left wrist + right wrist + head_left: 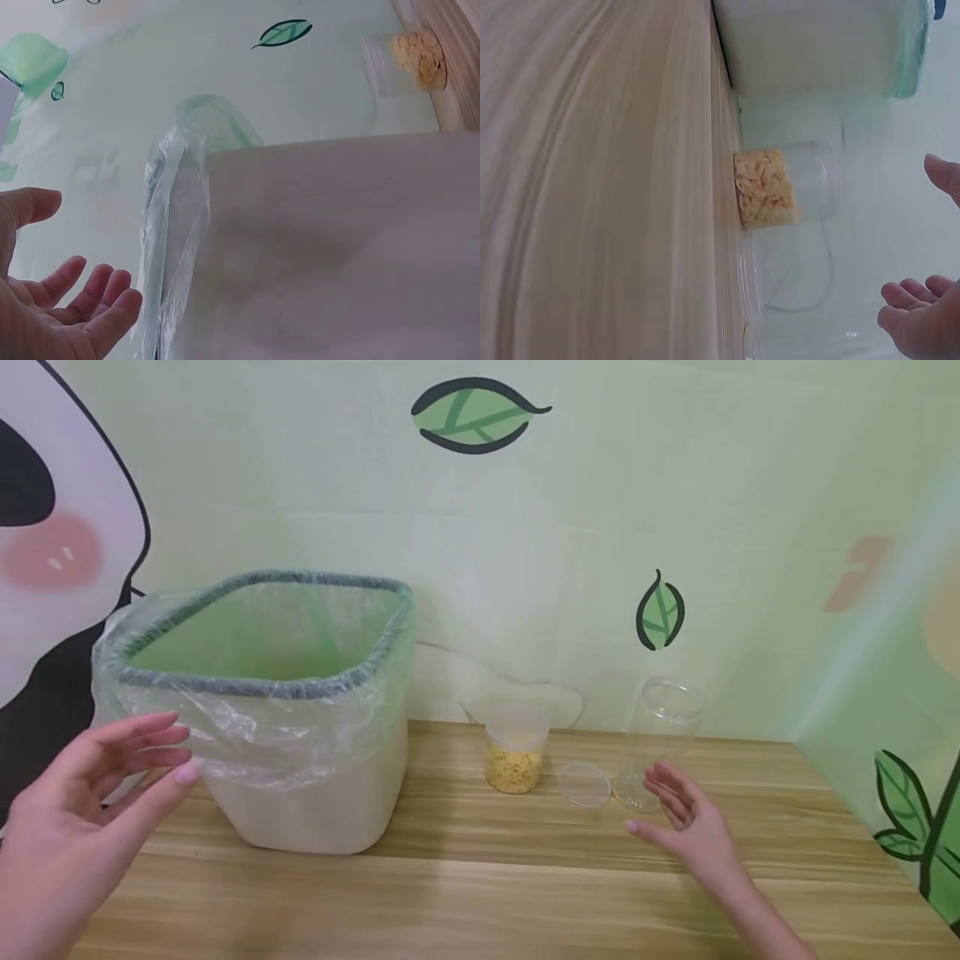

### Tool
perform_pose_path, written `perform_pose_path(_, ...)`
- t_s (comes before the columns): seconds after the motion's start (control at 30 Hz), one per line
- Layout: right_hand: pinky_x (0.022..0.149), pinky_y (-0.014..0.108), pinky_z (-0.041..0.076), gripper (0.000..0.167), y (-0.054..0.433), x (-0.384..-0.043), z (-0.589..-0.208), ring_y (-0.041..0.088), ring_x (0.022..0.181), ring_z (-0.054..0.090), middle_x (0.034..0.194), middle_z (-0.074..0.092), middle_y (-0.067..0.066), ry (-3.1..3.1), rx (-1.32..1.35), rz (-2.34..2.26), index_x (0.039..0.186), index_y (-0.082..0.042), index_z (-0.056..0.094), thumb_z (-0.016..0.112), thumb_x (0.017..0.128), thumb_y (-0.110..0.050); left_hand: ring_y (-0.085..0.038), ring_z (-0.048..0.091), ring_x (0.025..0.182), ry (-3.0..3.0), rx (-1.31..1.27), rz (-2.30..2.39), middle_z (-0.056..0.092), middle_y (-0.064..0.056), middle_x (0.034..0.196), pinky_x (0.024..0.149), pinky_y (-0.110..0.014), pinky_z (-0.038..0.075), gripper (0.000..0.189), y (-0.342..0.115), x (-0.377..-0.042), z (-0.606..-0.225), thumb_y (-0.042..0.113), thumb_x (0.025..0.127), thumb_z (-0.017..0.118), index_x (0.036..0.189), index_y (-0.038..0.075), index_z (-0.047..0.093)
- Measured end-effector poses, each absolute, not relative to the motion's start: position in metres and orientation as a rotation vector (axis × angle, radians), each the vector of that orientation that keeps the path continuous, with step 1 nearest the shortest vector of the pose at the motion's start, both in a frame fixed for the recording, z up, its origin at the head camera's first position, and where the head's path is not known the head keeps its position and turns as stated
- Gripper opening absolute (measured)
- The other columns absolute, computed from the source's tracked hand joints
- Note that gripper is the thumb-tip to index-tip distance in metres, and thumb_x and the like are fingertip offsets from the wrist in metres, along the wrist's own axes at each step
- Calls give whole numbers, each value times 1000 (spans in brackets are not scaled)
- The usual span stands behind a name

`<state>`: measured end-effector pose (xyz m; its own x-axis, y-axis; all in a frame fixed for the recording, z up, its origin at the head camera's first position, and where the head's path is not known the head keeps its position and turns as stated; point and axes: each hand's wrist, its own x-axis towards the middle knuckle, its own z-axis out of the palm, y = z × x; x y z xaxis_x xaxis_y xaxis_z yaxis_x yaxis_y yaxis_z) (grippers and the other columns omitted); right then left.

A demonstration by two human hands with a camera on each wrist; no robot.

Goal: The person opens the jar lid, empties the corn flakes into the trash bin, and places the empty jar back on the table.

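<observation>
My left hand (90, 818) hovers in front of the left side of a white trash bin (330, 810), fingers loosely bent and nothing in them. The bin has a grey rim and a clear plastic liner (247, 727) folded over it. My right hand (693, 831) is raised close to a tall clear cylinder (660, 735), thumb and fingers apart, holding nothing. Left of the cylinder a clear round lid (585, 785) lies on the table. Beside it stands an uncovered clear tub (516, 752), about half full of yellow pasta-like pieces (761, 187).
The wood-grain table (480, 902) runs up to a green wall covering (525, 568) printed with leaves. A large panda print (67, 468) fills the far left. The bin occupies the left half of the table, with the tub, lid and cylinder along the back.
</observation>
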<state>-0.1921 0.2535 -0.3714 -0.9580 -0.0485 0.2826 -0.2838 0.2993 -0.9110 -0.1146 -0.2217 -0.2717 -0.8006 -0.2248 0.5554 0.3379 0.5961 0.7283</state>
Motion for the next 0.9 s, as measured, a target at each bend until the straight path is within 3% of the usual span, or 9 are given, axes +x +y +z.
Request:
perform_pose_path(0.2,93,9,32,81,241,-194,-374,-11,108,45,136,36,26,-2364,354,1763,136,9,28,74,69,4,-8,53,98,-2261,-190,-1240,55,-2,115,75,-8,46,48,-206,-110,-273,3,81,67,125,10,50)
perform_pose_path(0.47,98,15,30,83,226,-199,-378,29,125,38,138,37,20,-2444,342,1761,136,4,30,77,68,-4,-7,54,101,-2256,-314,-1345,57,-1,116,79,-12,46,45,-186,-108,-276,-3,80,66,121,6,53)
perform_pose_path(0.7,102,30,27,84,216,-205,-383,32,126,38,137,37,22,-2490,347,1722,135,6,31,79,66,-6,-7,54,103,-2276,-427,-1432,57,1,118,82,-14,46,44,-166,-111,-278,-2,80,66,120,9,53)
perform_pose_path(0.9,104,34,25,83,207,-209,-385,34,126,37,136,38,23,-2498,349,1738,135,7,31,79,67,-5,-7,54,105,-2258,-530,-1473,57,-2,117,85,-17,46,43,-144,-115,-279,0,79,68,118,10,55)
